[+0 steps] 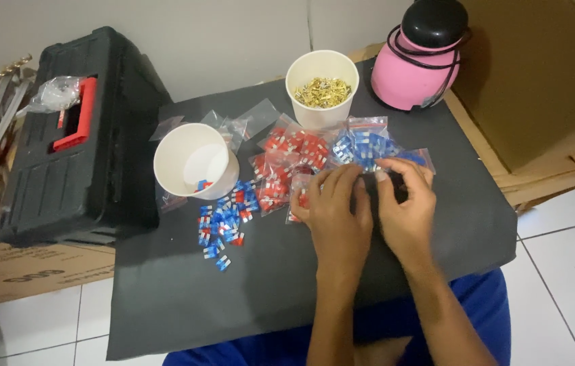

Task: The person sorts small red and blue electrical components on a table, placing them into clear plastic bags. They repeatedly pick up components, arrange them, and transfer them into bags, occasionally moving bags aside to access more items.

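Observation:
My left hand (333,207) and my right hand (406,203) meet over the middle of a dark grey mat (186,298), fingertips pinched together on a small clear plastic bag (299,198) with red pieces inside; most of it is hidden under my fingers. Just beyond them lie small bags of red fuses (287,159) and bags of blue fuses (363,146). A loose heap of blue and red fuses (223,220) spills from a tipped white paper cup (191,163) to the left.
An upright white cup of brass terminals (322,88) stands at the back. A pink bottle with a black lid (423,54) sits at the back right. A black toolbox with a red handle (77,135) rests left on a cardboard box. White floor tiles surround.

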